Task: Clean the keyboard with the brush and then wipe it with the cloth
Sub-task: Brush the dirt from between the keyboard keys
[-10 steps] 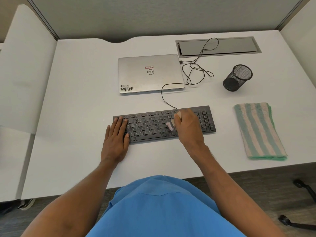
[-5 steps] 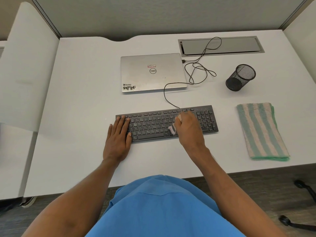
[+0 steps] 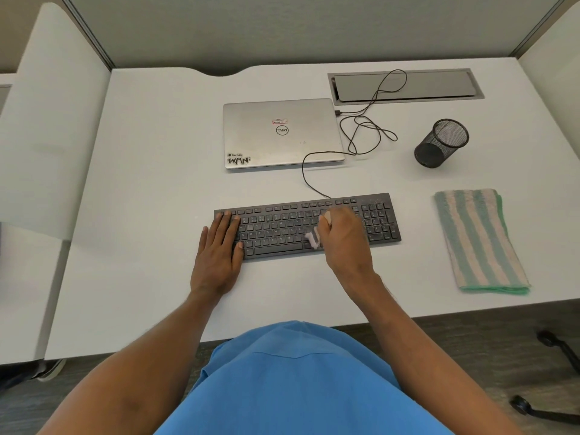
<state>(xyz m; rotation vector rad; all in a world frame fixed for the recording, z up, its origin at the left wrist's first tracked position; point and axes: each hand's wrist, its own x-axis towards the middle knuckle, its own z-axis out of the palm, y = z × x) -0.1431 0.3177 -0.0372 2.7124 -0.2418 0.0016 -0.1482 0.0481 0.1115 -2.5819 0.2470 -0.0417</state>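
Keyboard [image 3: 307, 226] before laptop [image 3: 282, 133]; cloth [image 3: 480, 240] right, cup [image 3: 441, 142] behind cloth.

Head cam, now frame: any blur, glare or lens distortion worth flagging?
Head view: brush bristles smeared beside the right hand; keyboard legends mostly readable, no glare; desk edges bow from the wide lens; light soft, shadows faint.

— What's the person wearing?
— A plain light-blue garment [image 3: 298, 384], smooth, with a faint crease across it.
— And the arms [image 3: 128, 359]?
— Bare, right down to the left hand [image 3: 218, 262] and right hand [image 3: 348, 243].
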